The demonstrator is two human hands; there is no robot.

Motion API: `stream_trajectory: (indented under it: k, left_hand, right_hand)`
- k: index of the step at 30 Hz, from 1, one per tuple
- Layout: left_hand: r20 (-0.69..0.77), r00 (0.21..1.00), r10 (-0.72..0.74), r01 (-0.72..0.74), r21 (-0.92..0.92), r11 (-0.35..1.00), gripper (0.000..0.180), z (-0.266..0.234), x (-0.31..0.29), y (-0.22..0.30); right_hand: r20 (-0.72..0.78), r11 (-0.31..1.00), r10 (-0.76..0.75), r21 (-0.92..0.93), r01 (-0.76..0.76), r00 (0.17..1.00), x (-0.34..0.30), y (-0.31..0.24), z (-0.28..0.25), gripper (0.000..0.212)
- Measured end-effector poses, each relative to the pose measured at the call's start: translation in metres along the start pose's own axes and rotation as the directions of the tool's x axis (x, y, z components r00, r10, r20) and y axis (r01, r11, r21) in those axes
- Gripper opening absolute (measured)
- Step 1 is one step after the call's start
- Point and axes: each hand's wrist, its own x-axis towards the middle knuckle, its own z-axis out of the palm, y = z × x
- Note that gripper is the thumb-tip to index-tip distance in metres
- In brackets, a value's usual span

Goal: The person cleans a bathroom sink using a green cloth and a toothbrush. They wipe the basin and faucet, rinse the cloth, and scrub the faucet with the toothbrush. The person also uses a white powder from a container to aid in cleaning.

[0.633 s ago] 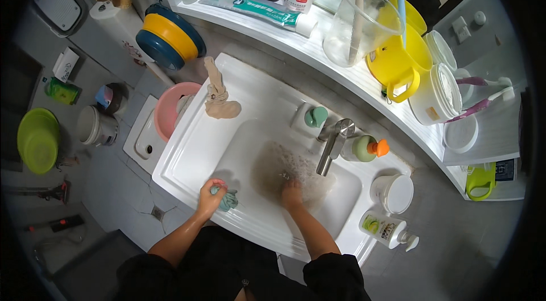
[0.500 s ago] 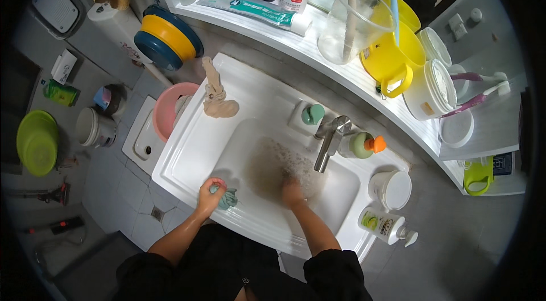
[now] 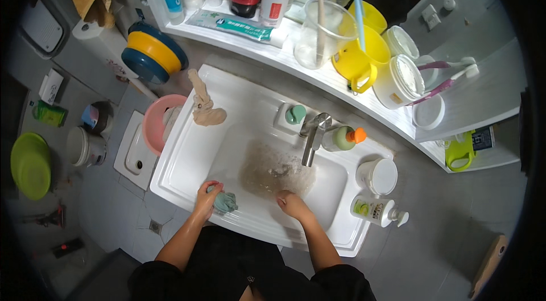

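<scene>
My left hand (image 3: 206,198) is closed around a crumpled grey-green cloth (image 3: 226,202) at the near left rim of the white sink (image 3: 187,156). Murky brown water (image 3: 264,170) with some foam lies in the basin. At the water's near edge is my right hand (image 3: 293,205), its fingers curled in; whatever they may hold is hidden. A beige sock (image 3: 207,108) lies limp on the sink's far left corner. The metal faucet (image 3: 315,139) reaches over the basin from the back rim.
Pump bottles (image 3: 344,138) and a white soap dispenser (image 3: 290,118) flank the faucet. On the right rim are a white tub (image 3: 376,176) and a lying pump bottle (image 3: 375,210). A shelf (image 3: 227,39) with tubes and cups overhangs the back. Left stands a pink basin (image 3: 154,124).
My right hand has drawn back out of the murky water toward the near side, fingers now curled. The left hand stays on the cloth. The whole view has shifted slightly.
</scene>
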Motion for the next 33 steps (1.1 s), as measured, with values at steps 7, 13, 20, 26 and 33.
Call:
stream_trajectory:
  k: [7,13,20,26,33]
  left_hand:
    - [0.132,0.986,-0.101,0.120,-0.143,0.982,0.029,-0.010,-0.003,0.003]
    - [0.225,0.956,-0.188,0.203,-0.044,0.978,0.030,0.017,-0.004,0.020]
    - [0.634,0.711,-0.305,0.454,-0.083,0.887,0.030,0.071,-0.027,0.048]
    - [0.500,0.821,-0.277,0.275,0.079,0.958,0.031,0.060,-0.022,0.057]
    - [0.461,0.836,-0.298,0.262,0.142,0.955,0.022,0.052,-0.011,0.051]
  right_hand:
    - [-0.122,0.539,0.501,0.819,-0.198,0.857,0.015,-0.025,-0.087,0.010]
    - [-0.116,0.761,0.096,0.649,0.002,0.989,0.008,-0.082,-0.081,0.030]
    - [-0.286,0.913,0.025,0.397,0.094,0.958,0.008,-0.105,-0.037,0.050]
    - [-0.730,0.996,-0.089,-0.082,0.042,0.678,0.045,-0.077,-0.168,0.045]
    - [-0.680,0.998,-0.060,-0.022,0.061,0.731,0.065,-0.046,-0.147,0.039]
